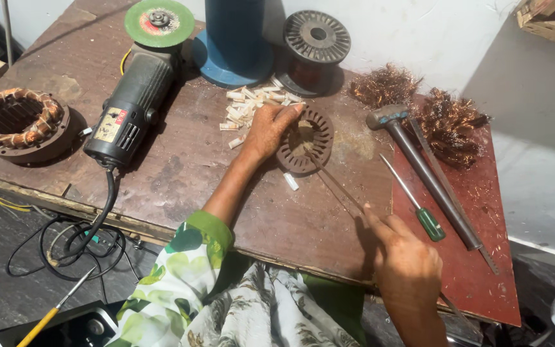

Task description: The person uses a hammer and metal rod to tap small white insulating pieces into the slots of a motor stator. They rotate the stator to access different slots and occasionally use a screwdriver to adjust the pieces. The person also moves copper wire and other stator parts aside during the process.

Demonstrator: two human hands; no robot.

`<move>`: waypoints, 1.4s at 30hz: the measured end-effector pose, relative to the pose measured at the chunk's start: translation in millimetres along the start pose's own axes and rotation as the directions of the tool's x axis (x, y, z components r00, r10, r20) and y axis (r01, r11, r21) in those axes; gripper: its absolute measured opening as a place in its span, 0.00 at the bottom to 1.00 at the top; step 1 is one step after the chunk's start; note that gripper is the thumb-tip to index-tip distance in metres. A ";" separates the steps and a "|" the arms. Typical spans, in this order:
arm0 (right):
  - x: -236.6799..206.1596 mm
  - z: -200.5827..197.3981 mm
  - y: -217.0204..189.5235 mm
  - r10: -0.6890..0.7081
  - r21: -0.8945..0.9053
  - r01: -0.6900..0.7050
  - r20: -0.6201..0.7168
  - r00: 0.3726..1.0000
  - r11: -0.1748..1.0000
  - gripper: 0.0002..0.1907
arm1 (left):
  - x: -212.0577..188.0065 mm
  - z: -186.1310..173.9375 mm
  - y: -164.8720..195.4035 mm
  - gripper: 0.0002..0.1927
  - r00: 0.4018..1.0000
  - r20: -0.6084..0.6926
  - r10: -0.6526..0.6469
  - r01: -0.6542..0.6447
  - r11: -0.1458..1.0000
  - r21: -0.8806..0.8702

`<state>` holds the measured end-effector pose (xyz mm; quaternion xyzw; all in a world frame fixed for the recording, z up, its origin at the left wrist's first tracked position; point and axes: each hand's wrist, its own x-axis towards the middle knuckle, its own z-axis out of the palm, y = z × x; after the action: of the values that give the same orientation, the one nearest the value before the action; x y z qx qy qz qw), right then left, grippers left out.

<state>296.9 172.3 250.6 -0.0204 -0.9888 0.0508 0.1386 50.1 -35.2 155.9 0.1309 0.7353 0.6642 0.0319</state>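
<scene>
Two bare hands work at a worn brown wooden bench (181,173), seen from above by a head camera. At the middle of the view lies a round, dark, slotted metal stator core (306,141), flat on the wood. The left hand (270,128) rests on its rim at about nine o'clock, fingers curled together over the edge and pressing it down. The right hand (406,260), at five o'clock from the core, pinches the near end of a long thin metal rod (338,186), thumb and fingers closed on it; the rod's far tip reaches the core's lower edge.

A heap of small pale paper slot sleeves (252,103) sits just beyond the left hand at eleven o'clock, and one stray sleeve (291,182) lies at six o'clock of the core.

To do this step well, my judgement is that the core should stay pinned flat while the rod is kept in line with a slot, guided gently so it neither slips nor bends.

Farther off: a black angle grinder with a green disc (137,83) at ten o'clock, a wound copper stator (19,122) at nine, a hammer (419,164) and green-handled screwdriver (415,205) at three, and tangled copper wire (448,122) at two.
</scene>
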 end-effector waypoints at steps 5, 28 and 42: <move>-7.9 0.2 0.6 0.004 0.036 -0.003 -0.007 1.000 0.999 0.19 | -0.1 0.0 5.1 0.28 1.000 0.018 -0.018 0.018 1.000 -0.021; 20.3 6.6 0.1 0.080 -0.103 -0.046 0.364 0.928 0.994 0.36 | 0.4 -0.9 -2.7 0.26 1.000 0.013 -0.012 0.012 1.000 0.019; 42.5 -8.8 -47.8 -0.043 -0.080 0.069 0.298 0.954 0.994 0.12 | -17.5 -0.9 14.6 0.25 1.000 -0.002 -0.008 0.008 1.000 -0.028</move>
<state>257.2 127.9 275.6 0.0093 -0.9999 0.0050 -0.0106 69.0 -39.0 168.2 0.1268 0.7264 0.6746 0.0358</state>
